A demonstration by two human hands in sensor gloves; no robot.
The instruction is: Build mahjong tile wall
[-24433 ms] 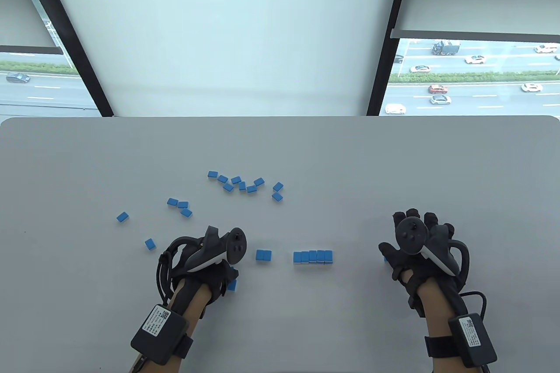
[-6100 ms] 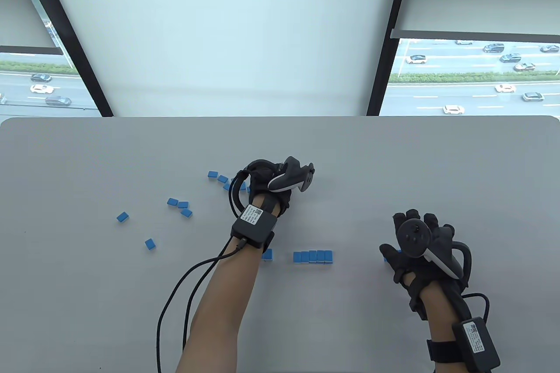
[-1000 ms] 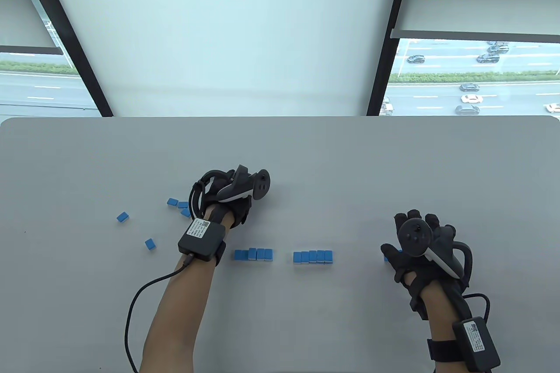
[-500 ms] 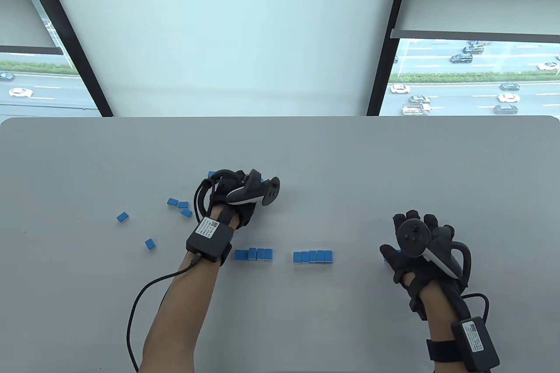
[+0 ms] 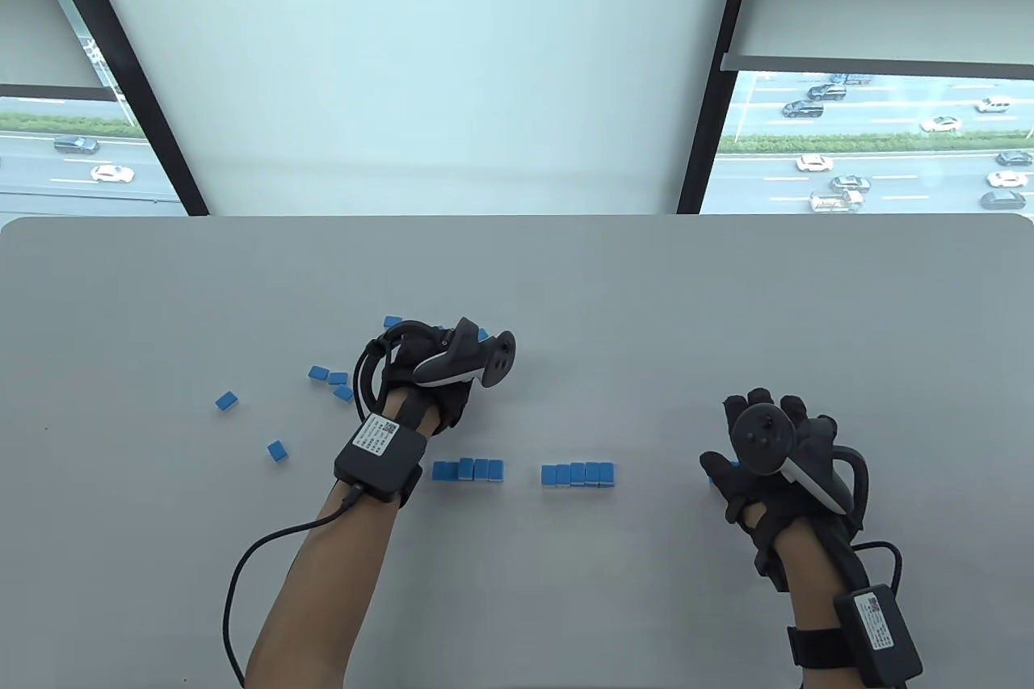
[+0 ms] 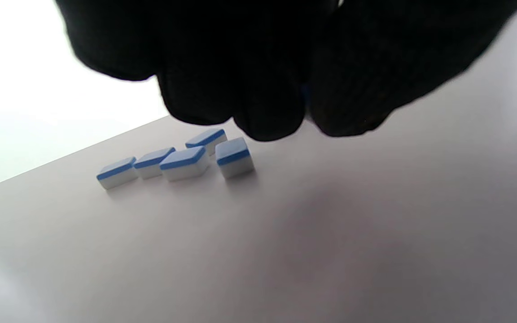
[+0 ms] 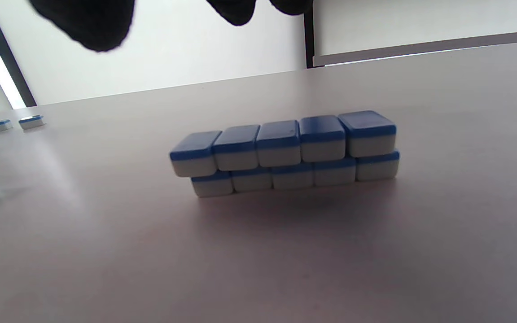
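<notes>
The right hand (image 5: 767,451) rests flat near the front edge, fingers spread and straight, gripping nothing; a blue sliver shows at its thumb. Left of it stand the double wall (image 5: 577,473) and a shorter row (image 5: 468,469), apart from each other. Further out, the left hand (image 5: 428,374) hovers over the loose tiles (image 6: 177,161) with fingers bunched; whether it pinches a tile I cannot tell. A forearm sweeping back could clip the short row, and the double wall's top layer, overhanging at one end, would slide if nudged. Strays (image 5: 331,382) lie left. Beyond, the table (image 5: 727,293) runs bare to its far edge.
</notes>
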